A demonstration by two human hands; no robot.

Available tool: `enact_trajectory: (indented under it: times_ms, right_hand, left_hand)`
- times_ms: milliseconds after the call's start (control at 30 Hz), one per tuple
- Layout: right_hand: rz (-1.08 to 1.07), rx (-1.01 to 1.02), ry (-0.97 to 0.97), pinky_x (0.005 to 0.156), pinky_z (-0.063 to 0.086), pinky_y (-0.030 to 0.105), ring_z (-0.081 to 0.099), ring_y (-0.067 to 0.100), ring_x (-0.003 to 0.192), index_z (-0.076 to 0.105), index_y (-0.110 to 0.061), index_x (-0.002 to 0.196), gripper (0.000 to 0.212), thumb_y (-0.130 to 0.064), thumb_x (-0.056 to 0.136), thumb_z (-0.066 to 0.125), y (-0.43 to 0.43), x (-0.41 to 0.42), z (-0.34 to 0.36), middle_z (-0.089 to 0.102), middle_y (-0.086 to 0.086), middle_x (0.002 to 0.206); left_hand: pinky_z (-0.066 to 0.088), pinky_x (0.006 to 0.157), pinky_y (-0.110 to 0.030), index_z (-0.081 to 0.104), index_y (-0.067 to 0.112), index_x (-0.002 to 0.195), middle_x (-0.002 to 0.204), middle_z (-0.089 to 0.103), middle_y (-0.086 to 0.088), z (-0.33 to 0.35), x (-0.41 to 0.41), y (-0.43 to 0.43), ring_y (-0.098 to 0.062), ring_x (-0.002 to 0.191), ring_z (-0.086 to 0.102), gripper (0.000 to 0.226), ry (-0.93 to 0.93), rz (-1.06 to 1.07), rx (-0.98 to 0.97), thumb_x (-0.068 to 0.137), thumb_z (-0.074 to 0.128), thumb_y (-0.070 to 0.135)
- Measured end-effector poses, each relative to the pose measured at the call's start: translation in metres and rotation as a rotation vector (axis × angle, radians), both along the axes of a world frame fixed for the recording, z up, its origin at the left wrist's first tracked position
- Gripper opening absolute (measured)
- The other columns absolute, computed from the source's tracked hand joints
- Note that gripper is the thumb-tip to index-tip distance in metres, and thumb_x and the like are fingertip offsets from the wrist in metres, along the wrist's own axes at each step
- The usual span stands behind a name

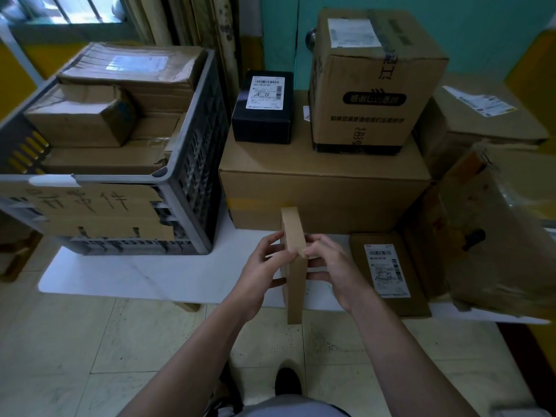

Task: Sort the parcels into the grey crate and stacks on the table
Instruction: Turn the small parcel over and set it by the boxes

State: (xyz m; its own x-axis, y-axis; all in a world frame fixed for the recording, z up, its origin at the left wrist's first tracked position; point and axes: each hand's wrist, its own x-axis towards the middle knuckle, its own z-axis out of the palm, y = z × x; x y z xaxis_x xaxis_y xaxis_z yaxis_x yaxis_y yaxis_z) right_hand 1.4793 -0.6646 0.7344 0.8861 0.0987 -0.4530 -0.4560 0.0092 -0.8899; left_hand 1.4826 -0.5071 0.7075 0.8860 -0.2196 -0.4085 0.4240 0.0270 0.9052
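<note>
Hands: your left hand (262, 267) and right hand (329, 266) grip a thin parcel (294, 275) on edge.
Surface: white counter (135, 275) bears the grey crate (195, 164).
Room: teal wall (481, 25), tiled floor (120, 341).

The grey crate (195, 152) on the left is matt moulded plastic with latticed walls. A torn sheet of brown cardboard (90, 212), marked with ink strokes, covers its near face. The parcels in the crate (75, 121) are brown cardboard, and the far one shines under clear tape. The black box (261, 127) is smooth and matt, with a white paper label (266, 93). The large carton (325, 200) under it is plain matt cardboard. The tall carton (370, 85) carries black print and dark tape. The thin parcel (293, 266) in the middle is smooth kraft card. The wrapped parcel (505, 236) on the right is crinkled and glossy with clear tape. The table (150, 275) is white and smooth. The floor tiles (120, 341) are pale and speckled.
</note>
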Motion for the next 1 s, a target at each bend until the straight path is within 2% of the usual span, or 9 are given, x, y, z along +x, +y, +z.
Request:
enact_trajectory:
  times_ms: [133,300,500,600,833,1000]
  right_hand:
    - [0.040,0.029,-0.021,0.079,0.051,0.033,0.068,0.015,0.091,0.067,-0.030,0.112,0.039,-0.029,0.074,0.057,-0.002,-0.003,-0.006,0.075,0.001,0.097]
    - [0.112,0.070,-0.033,0.077,0.052,0.030,0.067,0.010,0.094,0.065,-0.037,0.111,0.046,-0.024,0.068,0.055,-0.004,-0.007,-0.013,0.074,-0.011,0.098]
    - [0.160,0.102,-0.044,0.077,0.056,0.027,0.068,0.010,0.100,0.062,-0.042,0.114,0.050,-0.019,0.069,0.059,-0.001,-0.012,-0.016,0.070,-0.022,0.106]
    - [0.166,0.106,-0.047,0.076,0.056,0.026,0.068,0.009,0.099,0.062,-0.041,0.114,0.050,-0.019,0.069,0.059,-0.001,-0.012,-0.016,0.070,-0.022,0.107]
    - [0.170,0.111,-0.053,0.082,0.055,0.030,0.066,0.015,0.107,0.062,-0.043,0.118,0.052,-0.020,0.071,0.061,-0.003,-0.013,-0.018,0.068,-0.020,0.115]
    - [0.181,0.123,-0.075,0.080,0.054,0.027,0.066,0.015,0.107,0.058,-0.040,0.124,0.057,-0.017,0.071,0.060,-0.005,-0.013,-0.016,0.064,-0.015,0.124]
  left_hand:
    - [0.052,0.099,-0.048,0.054,0.034,0.134,0.131,0.061,0.001,-0.003,0.000,0.001,-0.016,0.121,0.059,0.057,0.012,0.004,0.010,0.082,0.071,0.050]
    - [0.052,0.100,-0.051,0.056,0.032,0.134,0.130,0.061,-0.002,-0.007,-0.002,0.003,-0.018,0.119,0.061,0.050,0.010,0.026,0.038,0.087,0.066,0.047]
    - [0.053,0.100,-0.049,0.055,0.030,0.136,0.131,0.059,-0.002,-0.009,-0.003,0.008,-0.018,0.120,0.059,0.039,-0.008,0.033,0.057,0.098,0.057,0.040]
    - [0.053,0.099,-0.051,0.057,0.030,0.134,0.130,0.061,-0.002,-0.010,-0.004,0.010,-0.018,0.120,0.060,0.040,-0.013,0.034,0.056,0.097,0.056,0.044]
    - [0.053,0.099,-0.051,0.060,0.032,0.132,0.128,0.063,-0.001,-0.011,-0.004,0.011,-0.016,0.119,0.062,0.032,-0.003,0.040,0.042,0.101,0.054,0.038]
    - [0.052,0.101,-0.052,0.058,0.033,0.135,0.132,0.059,-0.002,-0.009,-0.002,0.011,-0.018,0.122,0.059,0.035,-0.001,0.048,0.034,0.100,0.057,0.036]
